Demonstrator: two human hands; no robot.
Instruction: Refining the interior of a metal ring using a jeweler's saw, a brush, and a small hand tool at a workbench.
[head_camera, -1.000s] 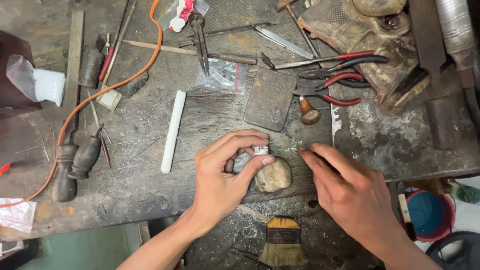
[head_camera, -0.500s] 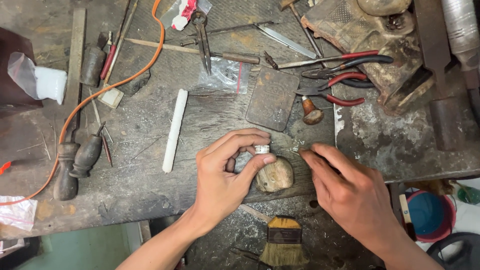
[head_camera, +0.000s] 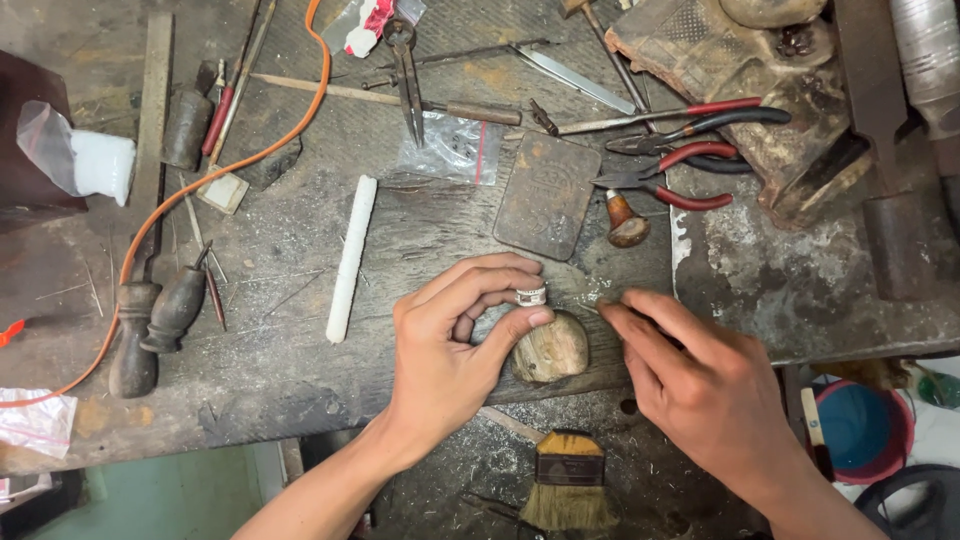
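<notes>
My left hand (head_camera: 455, 340) pinches a small silver ring (head_camera: 531, 296) between thumb and forefinger, resting it on a rounded wooden peg (head_camera: 549, 348) at the workbench's front edge. My right hand (head_camera: 700, 385) lies just to the right of the ring, fingers drawn together at the tip near it; whatever it pinches is too small to make out.
On the worn wooden bench (head_camera: 300, 380) lie a white stick (head_camera: 350, 260), a dark metal plate (head_camera: 548, 195), red-handled pliers (head_camera: 670, 180), wooden-handled tools (head_camera: 160, 320), an orange cable (head_camera: 220, 170) and a plastic bag (head_camera: 455, 145). A brush (head_camera: 565, 480) sits below the edge.
Both hands stay nearly in place. The right hand's fingertips have shifted slightly closer to the ring.
</notes>
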